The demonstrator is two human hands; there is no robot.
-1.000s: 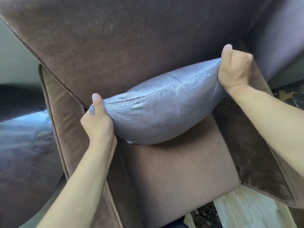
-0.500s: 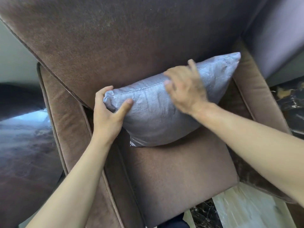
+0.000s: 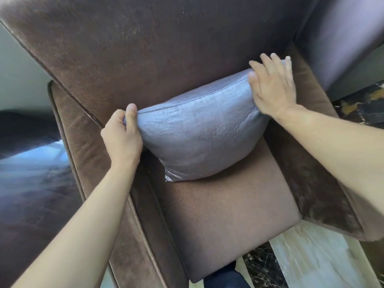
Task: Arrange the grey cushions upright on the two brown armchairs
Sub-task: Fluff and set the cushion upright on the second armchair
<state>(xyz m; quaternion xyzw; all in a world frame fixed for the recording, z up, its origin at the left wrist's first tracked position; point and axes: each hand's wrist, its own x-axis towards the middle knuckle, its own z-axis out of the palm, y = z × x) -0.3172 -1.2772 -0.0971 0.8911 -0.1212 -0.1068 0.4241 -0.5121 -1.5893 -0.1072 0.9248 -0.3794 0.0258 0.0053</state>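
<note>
Left hand point(image 3: 122, 140) comes up from the lower left, forearm straight, wrist over the armchair's left armrest point(image 3: 83, 146). Fingers curled tight, thumb up along the front face, pinching the top left corner of the grey cushion point(image 3: 199, 134); the corner itself is buried in the fist. Right hand point(image 3: 273, 86) reaches in from the right edge, forearm crossing above the right armrest point(image 3: 307, 86). Its fingers point(image 3: 268, 63) are spread wide and flat, palm down on the cushion's top right corner, pressing not gripping (thumb lies on the front face near the top seam).

Cushion stands on its lower edge on the seat point(image 3: 224, 215) of the brown armchair point(image 3: 145, 48), top edge leaning against the backrest just beyond both sets of fingertips. The belly bulges forward below the hands, and the seam runs between thumb and thumb.

Hidden: the cushion's top right corner is under the right palm, and its back face and the contact with the backrest cannot be seen. Bottom right corner is lost in shadow behind the right wrist. A small shiny bit at the bottom left corner, well below the left fist, is hard to identify. Both arms are cut off at the frame edge. Dark blurry shape to the left of the chair, can't tell what it is. Pale floor point(image 3: 311, 256) at the bottom right.
</note>
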